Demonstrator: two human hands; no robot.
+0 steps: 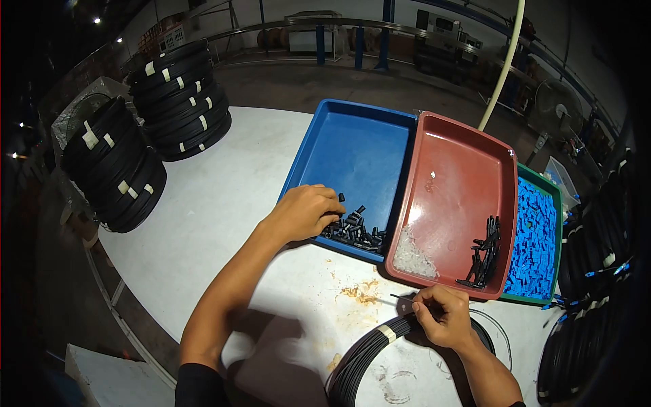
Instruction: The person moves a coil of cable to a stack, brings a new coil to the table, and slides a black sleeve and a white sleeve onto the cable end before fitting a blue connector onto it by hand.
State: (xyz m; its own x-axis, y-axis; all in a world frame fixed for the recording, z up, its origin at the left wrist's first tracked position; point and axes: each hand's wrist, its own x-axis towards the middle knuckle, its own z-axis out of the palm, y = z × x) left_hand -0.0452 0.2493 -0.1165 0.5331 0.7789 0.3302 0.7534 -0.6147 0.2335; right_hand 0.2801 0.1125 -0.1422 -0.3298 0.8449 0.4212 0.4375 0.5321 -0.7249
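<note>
My left hand (308, 211) is at the near left corner of the blue tray (293, 178), with fingers curled and thumb close to them. Whatever lies between the fingertips is hidden. Small black tubular sleeves (354, 233) are heaped beside and below these fingers. My right hand (442, 315) is closed in a pinch on a thin black cable (401, 297), whose end points left. Under that hand lies a coil of black cable (363, 356), bound with a pale tape band (386, 333).
A red tray (451, 176) holds clear small pieces (413, 256) and black slender parts (483, 254). Blue connectors (532, 237) fill a green tray (557, 254). Stacked cable coils (180, 102) stand on the white table (261, 136) at left; more coils (590, 258) are at right.
</note>
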